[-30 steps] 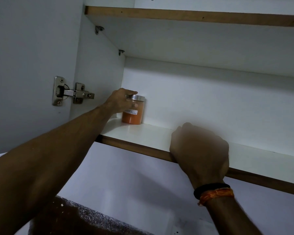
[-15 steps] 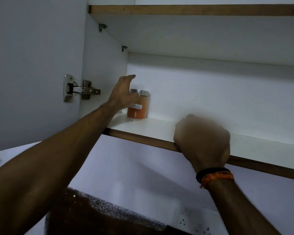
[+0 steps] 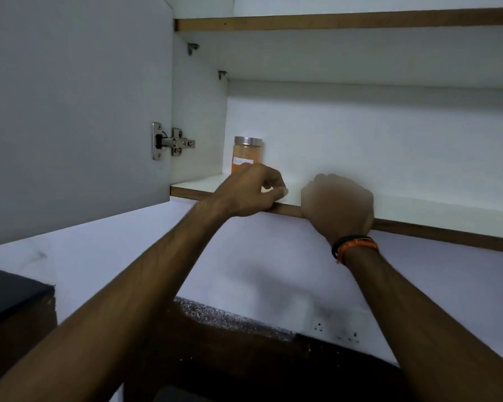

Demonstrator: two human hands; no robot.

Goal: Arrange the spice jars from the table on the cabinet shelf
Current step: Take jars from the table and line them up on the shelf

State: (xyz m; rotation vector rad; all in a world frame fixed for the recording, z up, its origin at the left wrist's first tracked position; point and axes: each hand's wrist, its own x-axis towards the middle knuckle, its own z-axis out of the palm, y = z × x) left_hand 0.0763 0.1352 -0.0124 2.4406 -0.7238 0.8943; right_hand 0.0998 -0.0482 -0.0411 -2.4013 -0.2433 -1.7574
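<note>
A spice jar (image 3: 247, 153) with orange powder, a metal lid and a white label stands upright at the back left corner of the white cabinet shelf (image 3: 418, 204). My left hand (image 3: 250, 190) hovers at the shelf's front edge, in front of and below the jar, fingers loosely curled, holding nothing. My right hand (image 3: 339, 206) is closed over the shelf's wooden front edge, to the right of the left hand. An orange and black band sits on its wrist.
The open cabinet door (image 3: 70, 111) with a metal hinge (image 3: 172, 142) hangs on the left. A higher shelf (image 3: 346, 21) runs above. Below are a white wall with a socket (image 3: 336, 330), a dark speckled counter (image 3: 233, 320) and a dark box (image 3: 9, 297) at left.
My left hand let go of the jar and drew back and down to the shelf's front edge. The jar stays in the corner. The right hand keeps its hold on the edge.
</note>
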